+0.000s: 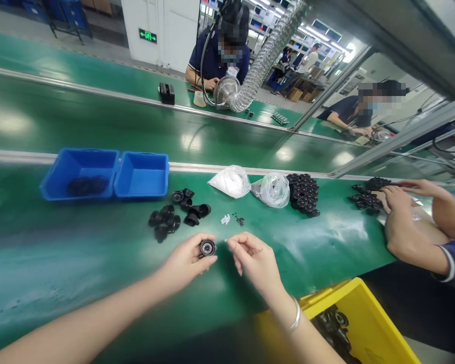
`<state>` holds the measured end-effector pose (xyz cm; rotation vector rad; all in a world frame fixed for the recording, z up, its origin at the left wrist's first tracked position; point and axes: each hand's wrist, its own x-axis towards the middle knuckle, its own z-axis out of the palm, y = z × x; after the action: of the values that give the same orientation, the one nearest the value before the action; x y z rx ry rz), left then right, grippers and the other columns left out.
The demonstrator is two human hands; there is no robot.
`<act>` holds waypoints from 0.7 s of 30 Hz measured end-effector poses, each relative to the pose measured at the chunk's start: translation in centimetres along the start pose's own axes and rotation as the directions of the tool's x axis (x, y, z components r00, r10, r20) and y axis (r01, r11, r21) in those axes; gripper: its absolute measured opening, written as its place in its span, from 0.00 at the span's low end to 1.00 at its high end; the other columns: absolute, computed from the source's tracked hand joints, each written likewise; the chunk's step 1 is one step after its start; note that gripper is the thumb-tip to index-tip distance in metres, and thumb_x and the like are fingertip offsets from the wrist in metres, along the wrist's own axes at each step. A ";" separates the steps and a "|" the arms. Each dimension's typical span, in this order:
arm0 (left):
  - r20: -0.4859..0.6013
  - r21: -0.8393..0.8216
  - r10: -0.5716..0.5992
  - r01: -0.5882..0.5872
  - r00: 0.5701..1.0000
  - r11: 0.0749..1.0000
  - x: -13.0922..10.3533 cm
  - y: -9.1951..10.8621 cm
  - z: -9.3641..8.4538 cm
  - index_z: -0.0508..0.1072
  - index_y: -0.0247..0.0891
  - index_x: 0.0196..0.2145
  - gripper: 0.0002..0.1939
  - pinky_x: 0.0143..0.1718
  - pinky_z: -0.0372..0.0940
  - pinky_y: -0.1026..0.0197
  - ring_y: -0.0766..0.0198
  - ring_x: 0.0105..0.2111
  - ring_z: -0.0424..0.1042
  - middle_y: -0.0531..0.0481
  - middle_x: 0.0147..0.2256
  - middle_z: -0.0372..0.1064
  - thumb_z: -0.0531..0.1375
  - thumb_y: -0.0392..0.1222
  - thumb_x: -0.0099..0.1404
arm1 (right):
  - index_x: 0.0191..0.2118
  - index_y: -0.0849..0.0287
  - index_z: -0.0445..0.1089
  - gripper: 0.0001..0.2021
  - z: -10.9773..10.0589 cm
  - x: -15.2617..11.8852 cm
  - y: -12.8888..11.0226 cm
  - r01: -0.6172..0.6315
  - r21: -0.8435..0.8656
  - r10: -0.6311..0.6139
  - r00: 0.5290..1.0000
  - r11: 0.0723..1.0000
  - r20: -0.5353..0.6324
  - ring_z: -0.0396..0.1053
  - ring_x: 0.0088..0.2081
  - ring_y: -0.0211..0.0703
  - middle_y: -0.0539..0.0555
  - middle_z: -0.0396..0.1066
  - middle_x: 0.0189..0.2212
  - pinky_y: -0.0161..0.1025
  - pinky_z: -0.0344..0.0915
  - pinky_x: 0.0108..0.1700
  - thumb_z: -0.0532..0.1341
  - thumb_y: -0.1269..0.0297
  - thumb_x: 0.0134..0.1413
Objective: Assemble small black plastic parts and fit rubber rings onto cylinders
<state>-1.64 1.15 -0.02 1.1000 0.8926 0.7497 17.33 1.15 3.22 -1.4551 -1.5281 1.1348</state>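
Held in my left hand (191, 257) is a round black part (208, 247), its open end with a ringed inside facing up. Just to its right, my right hand (252, 255) pinches a tiny whitish piece (226, 241) between thumb and forefinger, a short gap from the black part. Beyond my hands lie a small pile of white pieces (225, 219) and scattered tiny black pieces (240, 221). Several black round parts (165, 221) sit loose on the green table (109, 253) to the left. A bag of white pieces (233, 182) and another clear bag (275, 190) stand behind.
Two blue bins (142, 174) are at the back left, one holding dark parts. Black parts (304, 194) are massed right of the bags. A yellow crate (375, 323) is at lower right. A co-worker's hands (402, 197) handle black parts at right; people work across the table.
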 end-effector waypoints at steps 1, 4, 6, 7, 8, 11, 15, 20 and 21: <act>-0.024 0.066 0.015 -0.013 1.000 0.998 -0.1 -0.3 0.1 0.63 0.40 0.50 0.19 0.32 0.67 0.62 0.68 0.29 0.69 0.49 0.40 0.67 0.60 0.41 0.62 | 0.32 0.59 0.69 0.10 0.4 -0.4 0.1 0.056 -0.057 -0.055 0.998 0.997 0.008 0.59 0.14 0.30 0.46 0.63 0.21 0.31 0.57 0.18 0.58 0.59 0.60; -0.061 0.281 0.081 -0.061 0.995 0.958 -0.3 -0.5 0.2 0.66 0.42 0.50 0.18 0.40 0.70 0.56 0.64 0.34 0.72 0.46 0.45 0.64 0.58 0.39 0.62 | 0.33 0.58 0.69 0.07 1.6 -1.3 0.7 0.290 -0.273 -0.287 0.956 0.917 0.052 0.64 0.22 0.33 0.50 0.66 0.27 0.33 0.63 0.25 0.57 0.65 0.62; -0.061 0.391 0.124 -0.090 0.990 0.916 -0.5 -0.4 0.1 0.67 0.42 0.50 0.18 0.43 0.70 0.55 0.61 0.39 0.72 0.46 0.48 0.64 0.57 0.37 0.61 | 0.36 0.59 0.68 0.06 2.2 -1.5 1.2 0.431 -0.402 -0.430 0.897 0.808 0.099 0.67 0.29 0.38 0.52 0.67 0.28 0.35 0.66 0.32 0.55 0.69 0.63; -0.060 0.430 0.142 -0.103 0.988 0.897 -0.5 -0.4 0.1 0.67 0.42 0.50 0.19 0.44 0.70 0.56 0.60 0.42 0.71 0.45 0.49 0.64 0.57 0.36 0.61 | 0.38 0.59 0.68 0.05 2.4 -1.6 1.4 0.482 -0.456 -0.483 0.867 0.748 0.124 0.68 0.32 0.39 0.53 0.67 0.29 0.36 0.67 0.34 0.54 0.70 0.63; -0.058 0.460 0.157 -0.114 0.986 0.881 -0.5 -0.3 0.0 0.67 0.42 0.51 0.19 0.45 0.70 0.56 0.59 0.44 0.71 0.45 0.49 0.64 0.57 0.35 0.61 | 0.40 0.60 0.67 0.05 2.5 -1.6 1.6 0.517 -0.505 -0.519 0.841 0.691 0.151 0.68 0.34 0.40 0.55 0.67 0.31 0.37 0.68 0.35 0.54 0.72 0.63; -0.045 0.526 0.185 -0.134 0.982 0.840 -0.5 -0.4 0.0 0.66 0.41 0.53 0.22 0.46 0.70 0.56 0.59 0.45 0.71 0.45 0.50 0.66 0.55 0.32 0.60 | 0.43 0.62 0.66 0.06 2.8 -1.7 2.0 0.562 -0.625 -0.555 0.798 0.542 0.236 0.69 0.34 0.41 0.56 0.68 0.33 0.37 0.68 0.35 0.53 0.73 0.63; -0.023 0.579 0.219 -0.165 0.976 0.798 -0.5 -0.8 0.0 0.65 0.39 0.54 0.24 0.49 0.70 0.55 0.57 0.48 0.70 0.44 0.50 0.67 0.55 0.29 0.60 | 0.47 0.64 0.65 0.09 2.9 -2.0 2.0 0.579 -0.706 -0.557 0.771 0.408 0.310 0.69 0.33 0.42 0.58 0.69 0.34 0.37 0.68 0.32 0.54 0.73 0.63; -0.005 0.626 0.267 -0.205 0.964 0.752 -0.3 -1.3 0.0 0.65 0.38 0.55 0.24 0.51 0.69 0.52 0.57 0.50 0.70 0.43 0.51 0.68 0.54 0.28 0.60 | 0.51 0.67 0.65 0.12 2.8 -2.2 2.3 0.603 -0.735 -0.542 0.747 0.310 0.384 0.70 0.32 0.44 0.59 0.70 0.34 0.40 0.69 0.32 0.54 0.75 0.63; 0.000 0.634 0.279 -0.216 0.960 0.743 -0.3 -1.4 0.0 0.65 0.38 0.55 0.24 0.52 0.68 0.52 0.57 0.50 0.70 0.43 0.51 0.68 0.54 0.29 0.61 | 0.52 0.68 0.64 0.13 2.7 -2.3 2.4 0.613 -0.731 -0.548 0.738 0.301 0.393 0.70 0.34 0.45 0.60 0.70 0.35 0.40 0.70 0.33 0.54 0.75 0.62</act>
<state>-1.67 0.47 -1.25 1.8255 1.1342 0.7409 15.86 -1.47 0.20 -1.1310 -2.5661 -0.0985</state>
